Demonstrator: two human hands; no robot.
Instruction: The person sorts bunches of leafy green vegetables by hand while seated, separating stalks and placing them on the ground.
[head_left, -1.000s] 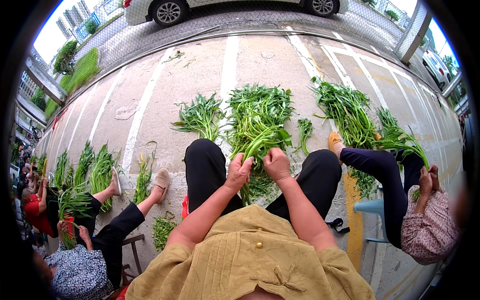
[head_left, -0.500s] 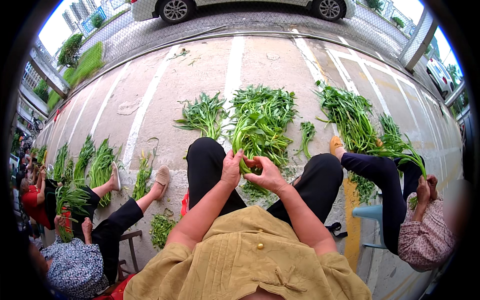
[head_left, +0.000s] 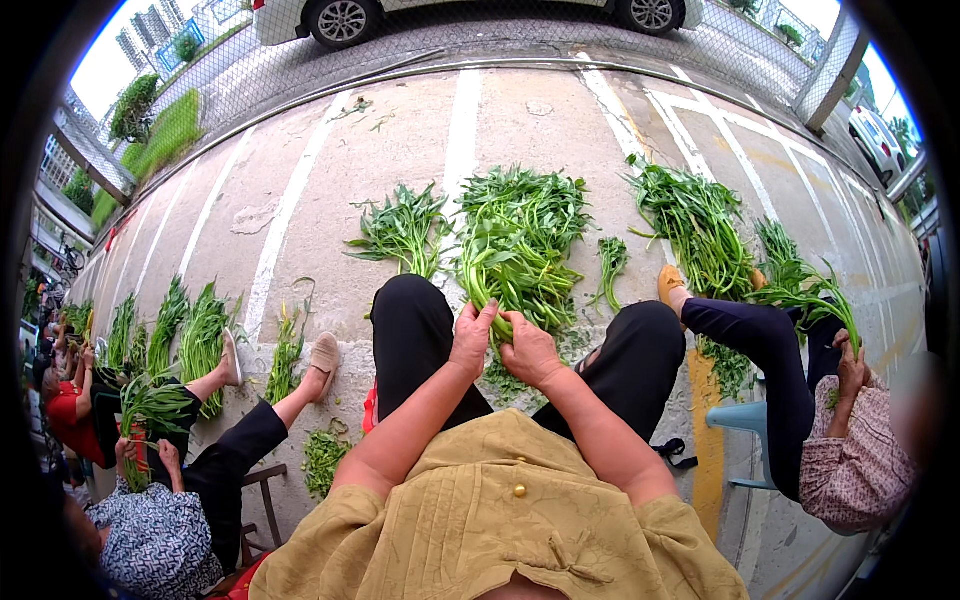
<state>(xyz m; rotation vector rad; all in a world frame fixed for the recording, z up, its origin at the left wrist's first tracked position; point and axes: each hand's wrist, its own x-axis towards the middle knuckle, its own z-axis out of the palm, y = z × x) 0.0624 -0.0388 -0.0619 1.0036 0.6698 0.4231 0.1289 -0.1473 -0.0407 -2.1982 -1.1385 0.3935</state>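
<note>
Between my knees, my left hand (head_left: 472,338) is closed round the stems of a bunch of leafy greens (head_left: 490,262) that look like water spinach. My right hand (head_left: 530,350) grips the same bunch at its stem ends, close beside the left one. The leaves point away from me, over a larger pile of greens (head_left: 535,205) on the ground. My fingers partly hide the stem ends. A smaller bunch (head_left: 405,232) lies left of the pile, and a thin one (head_left: 610,268) to its right.
Trimmed bits (head_left: 505,382) lie on the concrete below my hands. On the right, a person (head_left: 850,440) by a blue stool (head_left: 738,425) holds greens near another pile (head_left: 695,220). People on the left hold bunches too. A mesh fence and parked white car (head_left: 470,12) stand ahead.
My right hand has closed in on the stem ends, its fingers and thumb no longer spread. On the left, the neighbour's bunch has shifted slightly.
</note>
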